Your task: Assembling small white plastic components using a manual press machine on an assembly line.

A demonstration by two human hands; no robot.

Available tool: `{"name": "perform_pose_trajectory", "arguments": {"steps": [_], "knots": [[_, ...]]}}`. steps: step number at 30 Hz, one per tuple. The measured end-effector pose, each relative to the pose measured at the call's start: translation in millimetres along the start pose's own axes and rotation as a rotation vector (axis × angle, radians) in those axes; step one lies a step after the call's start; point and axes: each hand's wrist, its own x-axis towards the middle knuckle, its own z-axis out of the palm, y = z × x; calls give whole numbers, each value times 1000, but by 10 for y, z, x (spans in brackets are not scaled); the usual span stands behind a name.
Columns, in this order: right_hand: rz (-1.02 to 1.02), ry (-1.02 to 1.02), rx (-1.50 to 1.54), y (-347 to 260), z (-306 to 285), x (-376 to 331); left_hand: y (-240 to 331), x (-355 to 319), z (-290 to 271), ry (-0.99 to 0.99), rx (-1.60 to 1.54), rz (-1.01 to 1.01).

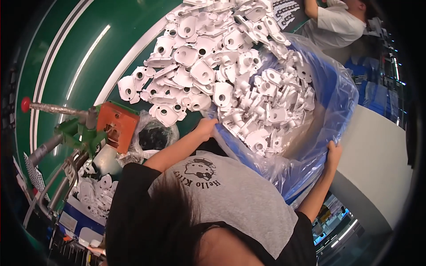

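A large blue crate [327,73] lined with a clear plastic bag [306,142] is tilted up against the edge of the green work surface. Inside it lie many white moulded plastic parts [277,114], each a rounded plate with a round hole or short tube. More of the same white parts [202,71] spread from its far left side across the surface in a heap. My left hand [207,127] is closed on the crate's near left corner, and my right hand [333,153] is closed on its right rim; the liner lies over both places, with the fingertips partly hidden.
At the left stands a hand press [117,126] with an orange plate, green frame and red-knobbed lever [53,107]. Below it a bin holds more white parts [95,195]. A co-worker [337,26] in a white shirt is at the upper right. A broad pale surface [372,150] lies right of the crate.
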Motion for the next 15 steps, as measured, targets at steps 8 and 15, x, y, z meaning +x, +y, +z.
{"name": "perform_pose_trajectory", "arguments": {"steps": [8,15], "knots": [[-166,-77,14,-666,-213,-595,-22,-405,-152,196,90,241],[-203,-27,-93,-959,-214,-928,21,-609,-412,-16,88,74]]}}
